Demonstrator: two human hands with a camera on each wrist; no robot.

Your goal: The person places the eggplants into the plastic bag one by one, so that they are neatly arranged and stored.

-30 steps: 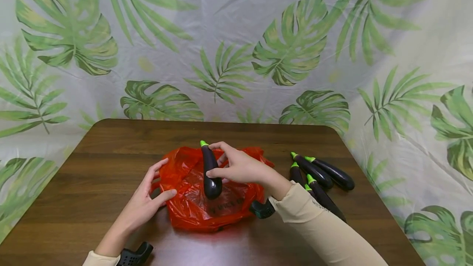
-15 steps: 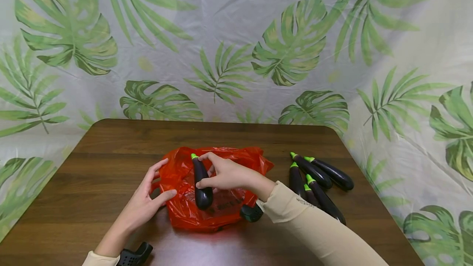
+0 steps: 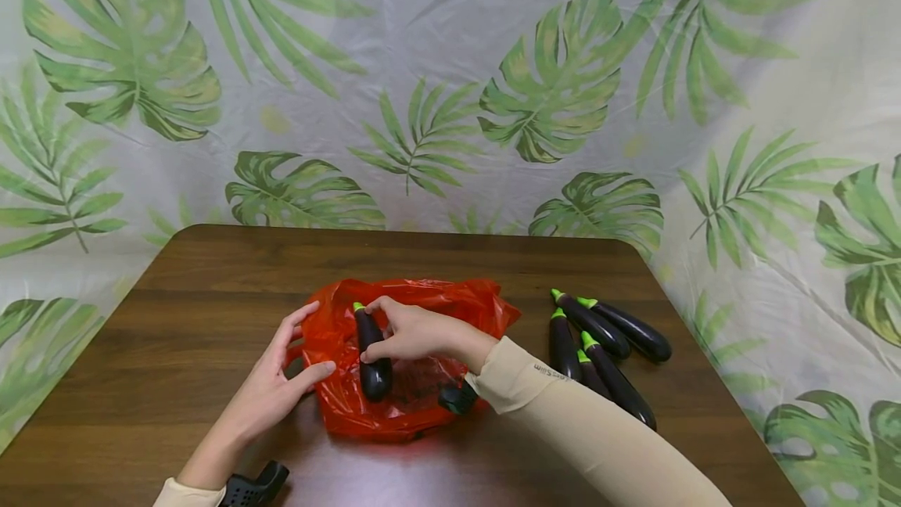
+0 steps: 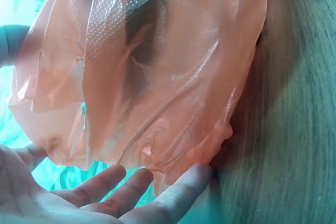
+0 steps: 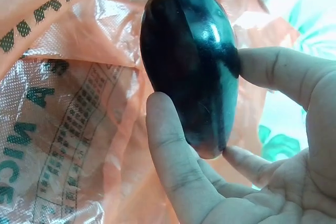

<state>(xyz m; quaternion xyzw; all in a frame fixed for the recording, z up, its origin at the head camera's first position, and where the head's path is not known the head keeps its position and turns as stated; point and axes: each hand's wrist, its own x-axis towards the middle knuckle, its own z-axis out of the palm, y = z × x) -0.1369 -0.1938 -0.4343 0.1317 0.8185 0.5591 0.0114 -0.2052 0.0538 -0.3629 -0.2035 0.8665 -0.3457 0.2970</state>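
Observation:
My right hand point(image 3: 422, 331) pinches a dark purple eggplant point(image 3: 374, 380) with a bright green stem end, between thumb and fingers. It is tilted, stem end away from me, over the opening of a crumpled red plastic bag point(image 3: 479, 307). In the right wrist view the eggplant point(image 5: 189, 51) is seen from its rounded end, beside the bag's printed wall point(image 5: 121, 30). My left hand point(image 3: 278, 386) is spread at the bag's left side. In the left wrist view its fingers point(image 4: 131, 187) touch the bag's edge, and a dark shape shows through the plastic.
Several more eggplants point(image 3: 622, 386) lie in a loose group on the brown wooden table point(image 3: 232, 280), right of the bag and partly behind the right sleeve point(image 3: 556, 405). A leaf-patterned cloth point(image 3: 450, 84) hangs behind the table.
My right hand has moved left and slightly nearer to me with the eggplant, from the bag's middle toward its left side. The left hand has stayed in place.

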